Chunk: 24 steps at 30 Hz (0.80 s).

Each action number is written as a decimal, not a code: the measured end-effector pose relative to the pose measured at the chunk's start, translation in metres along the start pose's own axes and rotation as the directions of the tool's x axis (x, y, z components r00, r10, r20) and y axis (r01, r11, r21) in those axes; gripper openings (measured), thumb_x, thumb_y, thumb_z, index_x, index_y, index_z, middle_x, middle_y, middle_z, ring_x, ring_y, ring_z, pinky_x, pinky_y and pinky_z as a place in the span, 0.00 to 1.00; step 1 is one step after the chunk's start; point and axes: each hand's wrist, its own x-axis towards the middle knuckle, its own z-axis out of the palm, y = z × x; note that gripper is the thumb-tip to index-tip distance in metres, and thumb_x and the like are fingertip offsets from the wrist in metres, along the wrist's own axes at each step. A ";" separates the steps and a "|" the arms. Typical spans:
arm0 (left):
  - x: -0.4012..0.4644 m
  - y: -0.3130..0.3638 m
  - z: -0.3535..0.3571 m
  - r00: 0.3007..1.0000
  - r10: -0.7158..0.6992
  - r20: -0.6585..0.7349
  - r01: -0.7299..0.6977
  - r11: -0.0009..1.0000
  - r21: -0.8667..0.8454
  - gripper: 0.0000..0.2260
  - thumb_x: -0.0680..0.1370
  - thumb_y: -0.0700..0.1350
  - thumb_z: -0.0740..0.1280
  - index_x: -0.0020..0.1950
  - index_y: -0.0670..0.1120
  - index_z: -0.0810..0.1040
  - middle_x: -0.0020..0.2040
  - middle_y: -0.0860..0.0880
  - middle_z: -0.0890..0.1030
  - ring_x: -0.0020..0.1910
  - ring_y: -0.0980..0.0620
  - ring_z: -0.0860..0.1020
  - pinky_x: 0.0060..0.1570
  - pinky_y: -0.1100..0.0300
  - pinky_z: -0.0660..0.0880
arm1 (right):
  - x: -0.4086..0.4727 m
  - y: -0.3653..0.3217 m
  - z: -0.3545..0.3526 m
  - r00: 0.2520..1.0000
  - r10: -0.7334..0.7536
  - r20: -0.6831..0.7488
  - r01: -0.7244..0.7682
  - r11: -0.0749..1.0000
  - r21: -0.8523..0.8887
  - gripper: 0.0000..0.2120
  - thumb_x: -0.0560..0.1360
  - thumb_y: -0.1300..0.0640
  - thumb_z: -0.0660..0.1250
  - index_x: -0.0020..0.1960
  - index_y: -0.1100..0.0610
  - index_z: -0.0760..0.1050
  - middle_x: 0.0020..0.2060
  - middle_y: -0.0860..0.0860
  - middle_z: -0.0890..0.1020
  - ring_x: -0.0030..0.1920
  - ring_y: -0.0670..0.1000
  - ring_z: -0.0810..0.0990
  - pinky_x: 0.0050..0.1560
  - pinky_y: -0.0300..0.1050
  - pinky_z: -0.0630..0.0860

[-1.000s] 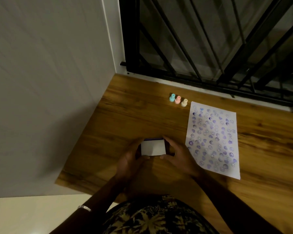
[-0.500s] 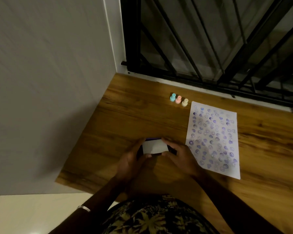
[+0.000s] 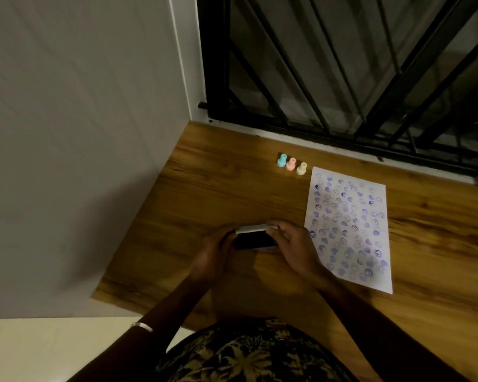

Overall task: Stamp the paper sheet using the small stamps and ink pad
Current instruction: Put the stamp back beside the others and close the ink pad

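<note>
I held the ink pad (image 3: 255, 241) in both hands, left hand (image 3: 214, 253) gripping its base, right hand (image 3: 294, 248) lifting the lid (image 3: 251, 228); a slip risked inking my fingers.

The sheet (image 3: 348, 227) is white, patterned with purple-blue smileys, hearts and swirls. Three stamps: teal (image 3: 281, 160), pink (image 3: 290, 163), cream (image 3: 301, 168). The ink pad (image 3: 253, 241) is dark with a white lid (image 3: 251, 228). The worktop (image 3: 204, 194) is brown woodgrain.
</note>
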 end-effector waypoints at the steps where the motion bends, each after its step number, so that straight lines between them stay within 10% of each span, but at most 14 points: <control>1: 0.003 0.003 -0.001 1.000 0.013 -0.007 -0.013 1.000 0.000 0.11 0.82 0.45 0.60 0.63 0.48 0.77 0.57 0.52 0.79 0.53 0.58 0.78 0.50 0.76 0.71 | 0.001 0.000 0.000 1.000 0.003 -0.004 -0.003 1.000 -0.003 0.12 0.79 0.55 0.64 0.61 0.55 0.77 0.52 0.52 0.83 0.50 0.45 0.81 0.47 0.34 0.78; 24: -0.002 -0.010 0.006 0.998 0.053 0.018 -0.055 0.993 0.100 0.14 0.81 0.50 0.60 0.67 0.50 0.72 0.63 0.48 0.77 0.60 0.52 0.75 0.57 0.57 0.74 | -0.009 0.022 0.005 0.991 -0.059 0.120 0.083 0.974 -0.208 0.20 0.82 0.48 0.50 0.72 0.50 0.65 0.66 0.55 0.74 0.62 0.49 0.73 0.57 0.31 0.67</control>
